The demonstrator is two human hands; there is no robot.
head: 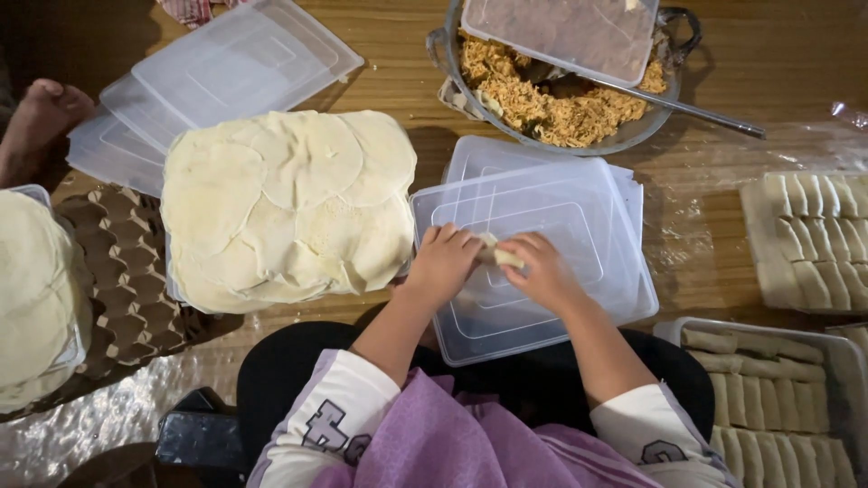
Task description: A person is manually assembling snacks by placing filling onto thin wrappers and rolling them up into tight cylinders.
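Both hands, left hand (pixel 443 262) and right hand (pixel 542 271), pinch a small pale roll (pixel 497 256) over the clear plastic lid (pixel 579 217); filling probably squeezes out if they press unevenly.

Roll (pixel 495 252) mostly hidden between hands (pixel 493 267)

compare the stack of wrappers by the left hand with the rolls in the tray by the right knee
The wrapper stack lies flat and unfilled, wide round sheets piled on one another; the rolls are folded into narrow sticks laid side by side. The stack sits uncovered and overhangs the clear container beneath it, while the rolls sit inside a walled tray. Both are the same pale dough colour.
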